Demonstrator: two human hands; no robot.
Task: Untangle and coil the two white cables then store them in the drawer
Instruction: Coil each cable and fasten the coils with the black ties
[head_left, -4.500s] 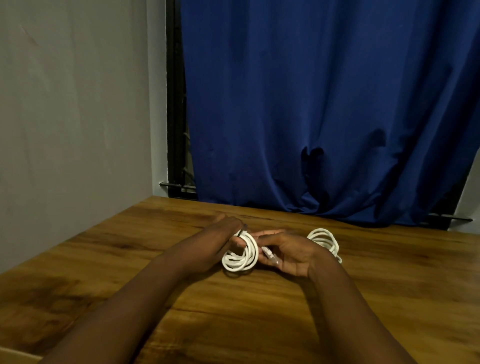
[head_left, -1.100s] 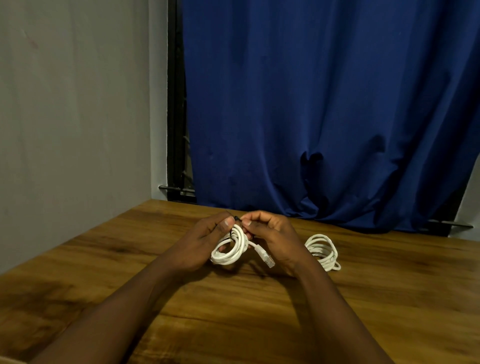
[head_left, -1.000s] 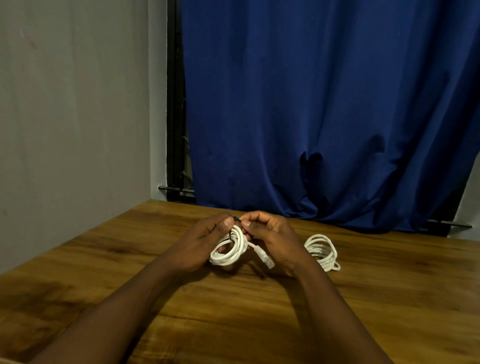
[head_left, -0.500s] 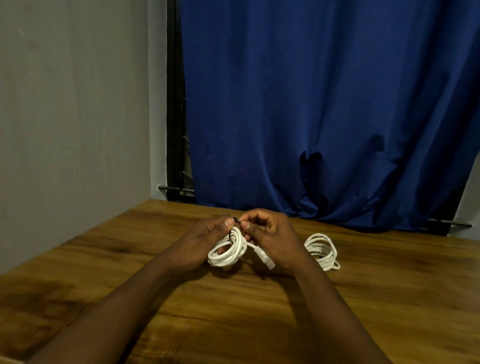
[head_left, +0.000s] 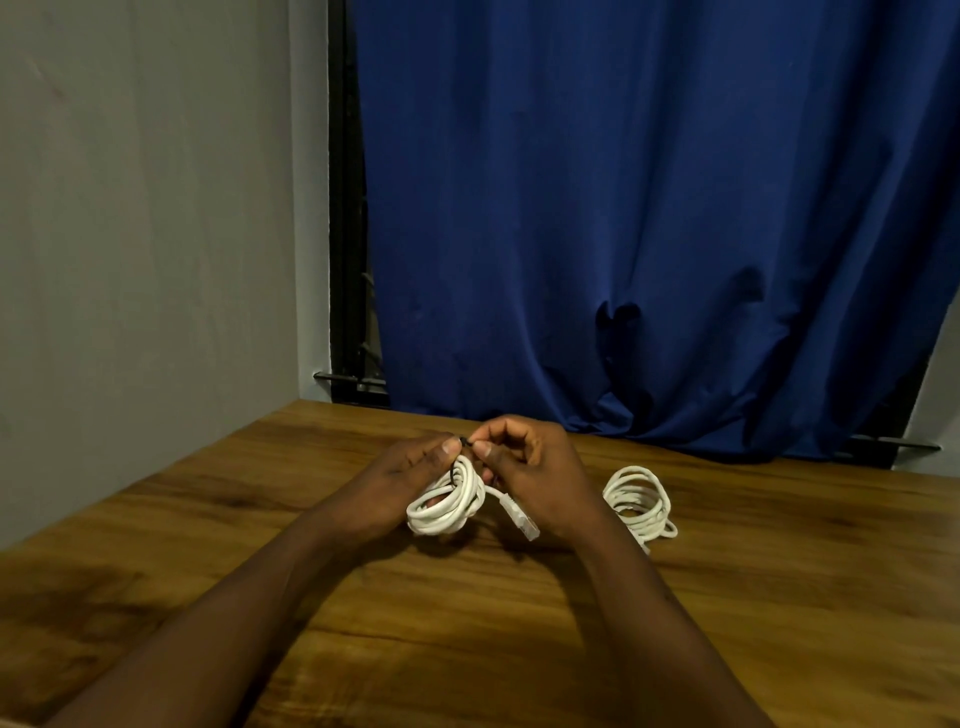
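Hands meeting at centre frame over a wound white cable.

Head view: the left hand (head_left: 395, 483) grips the held coil (head_left: 447, 512) with fingers through its loops, and the right hand (head_left: 540, 467) pinches a small dark piece (head_left: 464, 442) at the coil's top, perhaps a tie. Seconds ago the right palm lay open under the plug (head_left: 521, 521); now it has closed on top and the plug hangs free lower down. In the last second hardly anything has moved, so I'd say the fastening is fiddly work. The other coil (head_left: 640, 500) lies finished on the table (head_left: 779, 597), right of centre. No drawer in sight, so storing is yet to come.
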